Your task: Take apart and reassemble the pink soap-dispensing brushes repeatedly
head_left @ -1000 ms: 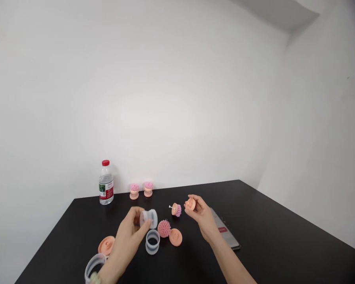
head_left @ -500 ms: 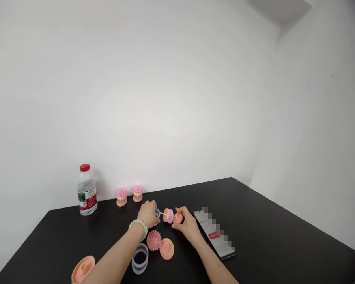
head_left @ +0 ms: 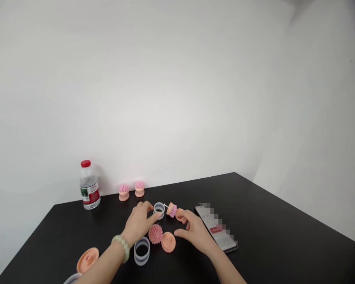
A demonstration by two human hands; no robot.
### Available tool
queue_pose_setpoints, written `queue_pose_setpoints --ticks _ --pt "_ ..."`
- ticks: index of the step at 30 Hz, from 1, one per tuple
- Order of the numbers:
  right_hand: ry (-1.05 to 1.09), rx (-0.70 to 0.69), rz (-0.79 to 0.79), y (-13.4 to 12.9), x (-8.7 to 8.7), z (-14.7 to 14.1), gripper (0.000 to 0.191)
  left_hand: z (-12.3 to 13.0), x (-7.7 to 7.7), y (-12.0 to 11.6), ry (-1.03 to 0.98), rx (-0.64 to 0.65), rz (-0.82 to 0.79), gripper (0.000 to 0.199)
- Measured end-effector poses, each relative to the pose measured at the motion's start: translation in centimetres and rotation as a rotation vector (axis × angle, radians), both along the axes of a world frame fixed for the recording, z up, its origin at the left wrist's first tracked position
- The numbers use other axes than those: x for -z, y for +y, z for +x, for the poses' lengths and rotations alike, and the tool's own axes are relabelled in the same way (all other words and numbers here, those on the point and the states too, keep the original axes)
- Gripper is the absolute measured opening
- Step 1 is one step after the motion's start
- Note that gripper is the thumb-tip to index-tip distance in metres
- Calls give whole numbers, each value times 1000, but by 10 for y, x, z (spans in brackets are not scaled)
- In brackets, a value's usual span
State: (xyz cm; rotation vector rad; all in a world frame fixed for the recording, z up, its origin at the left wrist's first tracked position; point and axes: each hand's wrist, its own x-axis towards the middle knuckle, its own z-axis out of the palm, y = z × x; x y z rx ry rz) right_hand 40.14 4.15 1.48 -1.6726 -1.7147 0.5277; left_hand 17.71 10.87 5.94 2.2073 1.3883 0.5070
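My left hand, with a pale green bead bracelet, has its thumb and fingers apart beside a clear plastic ring; the thumb tip is close to the ring, and contact is unclear. Right of it lies a pink bristled brush head on its side, a thin white stem pointing left. My right hand holds nothing, thumb and fingers apart, by a round peach cap that its fingers partly cover. Between the hands are a pink spiky brush head, a peach disc and a larger clear ring.
Two whole pink-and-peach brushes stand along the wall. A water bottle with a red cap is at the back left. A phone lies on the right. Near my left forearm are another peach disc and a partly hidden ring.
My left hand has let go of the clear ring and drawn back to the left. My right hand has opened and pulled back from the peach cap. The view has shifted slightly.
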Motion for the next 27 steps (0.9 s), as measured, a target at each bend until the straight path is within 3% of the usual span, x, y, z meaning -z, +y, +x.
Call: queue_pose_setpoints --ticks 5,13,21,24,27 --pt "-44 -180 -69 -11 3 -34 75 -7 9 -36 101 106 -8 74" --pt "-162 -315 -66 -19 12 -53 54 -9 20 -61 172 98 61 38" --pt "-240 -431 -67 -25 12 -54 66 -23 19 -95 206 82 82 63" --pt "-158 -362 -8 -28 3 -44 57 -34 28 -99 132 67 150 64" --pt "-116 -181 76 -26 -9 -28 41 -55 47 -100 3 53 335 60"
